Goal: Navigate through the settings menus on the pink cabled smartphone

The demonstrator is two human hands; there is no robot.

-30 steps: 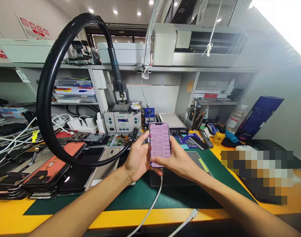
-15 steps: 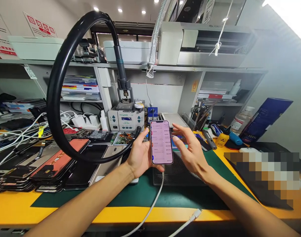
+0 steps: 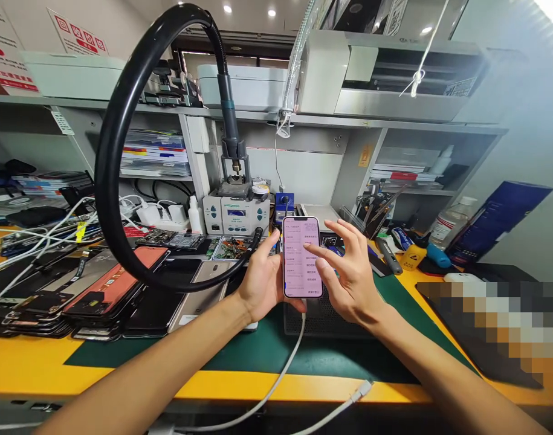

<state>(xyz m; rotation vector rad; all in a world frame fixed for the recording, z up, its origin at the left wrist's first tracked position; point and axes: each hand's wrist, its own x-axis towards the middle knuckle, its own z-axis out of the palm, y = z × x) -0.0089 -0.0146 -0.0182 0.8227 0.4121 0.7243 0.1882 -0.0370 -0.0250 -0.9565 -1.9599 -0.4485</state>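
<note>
My left hand (image 3: 260, 278) grips a lit smartphone (image 3: 301, 258) upright by its left edge, above the green mat (image 3: 267, 353). The screen shows a pinkish menu with lines of text. A white cable (image 3: 276, 380) hangs from the phone's bottom and runs down over the bench edge. My right hand (image 3: 349, 275) hovers at the phone's right side with fingers spread. Its index fingertip sits over the upper part of the screen. A dark perforated box (image 3: 319, 314) lies on the mat under both hands.
A thick black hose (image 3: 113, 139) loops from the hot-air station (image 3: 235, 211) over the left bench. Stacks of phone screens and phones (image 3: 99, 293) lie at left. Tools, bottles and a blue box (image 3: 498, 211) crowd the right. A loose white cable end (image 3: 360, 389) rests near the yellow bench edge.
My right hand let go of the phone's lower edge, opened, and came up with the index finger over the screen. The view shifted slightly, with the phone a little further right.
</note>
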